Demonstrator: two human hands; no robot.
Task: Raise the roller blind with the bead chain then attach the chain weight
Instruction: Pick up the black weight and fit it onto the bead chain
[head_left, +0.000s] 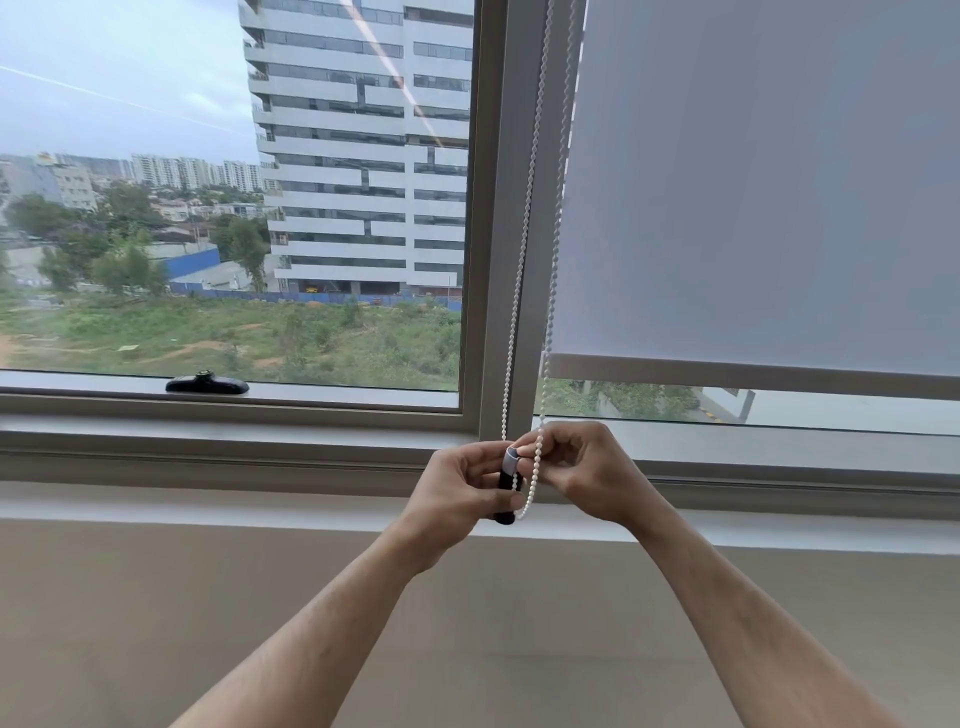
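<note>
A grey roller blind (753, 197) covers most of the right window pane; its bottom bar (727, 375) hangs a little above the sill. A white bead chain (524, 223) runs down in two strands along the window post to my hands. My left hand (457, 493) grips a dark, slim chain weight (506, 480) with a grey top, held upright. My right hand (582, 467) pinches the right strand of the chain right beside the weight's top. The chain's bottom loop hangs against the weight, just below my fingers.
A black window handle (207, 385) lies on the left pane's lower frame. The beige window post (498, 208) stands between the two panes. A white sill ledge (208, 506) runs below, with a plain wall under it.
</note>
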